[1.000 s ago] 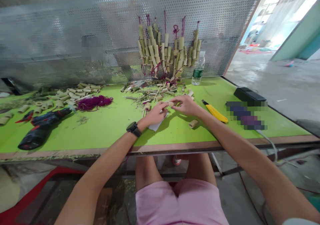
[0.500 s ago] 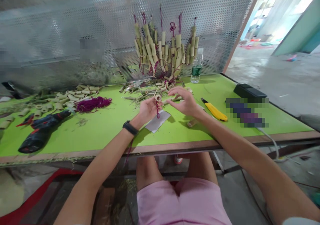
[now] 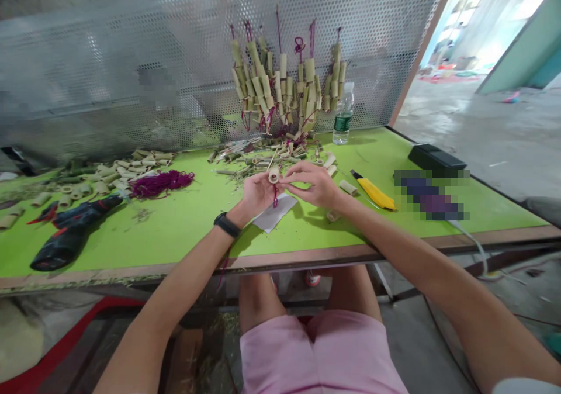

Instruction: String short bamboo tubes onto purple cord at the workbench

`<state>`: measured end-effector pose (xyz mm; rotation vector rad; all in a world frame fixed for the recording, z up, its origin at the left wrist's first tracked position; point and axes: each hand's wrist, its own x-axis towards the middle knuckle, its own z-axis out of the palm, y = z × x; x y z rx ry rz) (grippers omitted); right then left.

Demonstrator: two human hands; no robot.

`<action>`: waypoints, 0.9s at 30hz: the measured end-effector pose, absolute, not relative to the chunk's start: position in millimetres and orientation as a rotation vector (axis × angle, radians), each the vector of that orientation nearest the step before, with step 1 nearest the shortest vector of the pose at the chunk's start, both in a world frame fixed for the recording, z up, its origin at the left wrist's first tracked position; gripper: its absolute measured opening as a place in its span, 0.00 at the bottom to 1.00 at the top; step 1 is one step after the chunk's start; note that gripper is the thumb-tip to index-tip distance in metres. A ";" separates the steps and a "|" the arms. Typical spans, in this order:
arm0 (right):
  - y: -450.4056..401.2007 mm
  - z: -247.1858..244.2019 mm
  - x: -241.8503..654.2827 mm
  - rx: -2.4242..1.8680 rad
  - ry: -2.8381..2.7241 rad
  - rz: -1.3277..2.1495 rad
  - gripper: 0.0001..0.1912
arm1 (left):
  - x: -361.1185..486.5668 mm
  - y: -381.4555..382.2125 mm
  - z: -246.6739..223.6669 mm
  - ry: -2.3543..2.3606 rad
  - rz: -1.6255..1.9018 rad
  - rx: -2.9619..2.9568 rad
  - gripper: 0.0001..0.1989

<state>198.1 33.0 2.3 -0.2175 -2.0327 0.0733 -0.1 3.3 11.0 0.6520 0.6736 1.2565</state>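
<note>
In the head view, my left hand (image 3: 258, 192) is closed around a short bamboo tube (image 3: 274, 175), whose open end faces me. A looped purple cord (image 3: 275, 196) hangs from the tube, and a thin stick (image 3: 272, 159) shows just above it. The fingertips of my right hand (image 3: 312, 185) are pinched together at the tube's right edge; what lies between them, if anything, is too small to make out. Below my hands, a grey paper piece (image 3: 275, 214) lies on the green tabletop (image 3: 175, 230).
Strung bamboo pieces (image 3: 263, 84) hang on the perforated metal panel (image 3: 184, 49). Left lie a drill (image 3: 74, 230), purple cord (image 3: 162, 182) and loose bamboo tubes (image 3: 105, 178). A water bottle (image 3: 342, 116), a yellow utility knife (image 3: 374, 192) and a black box (image 3: 437, 160) are right.
My right hand has come left and its spread fingers have closed to a pinch at the bamboo tube. My left hand keeps hold of the tube, nearly in place.
</note>
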 end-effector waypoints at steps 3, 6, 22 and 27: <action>30.4 2.2 197.2 -0.238 -2.053 0.077 0.06 | 0.5 2.9 9.2 0.675 1.240 0.695 0.11; 28.9 2.8 197.1 -0.263 -2.066 0.083 0.05 | 1.8 2.8 7.7 0.668 1.247 0.709 0.10; 26.6 -0.6 196.9 -0.629 -2.037 0.231 0.14 | 2.2 5.2 -4.3 0.697 1.232 0.935 0.02; 34.9 -0.1 199.5 -0.531 -1.903 0.532 0.18 | -4.7 6.2 -3.2 0.740 1.228 1.190 0.08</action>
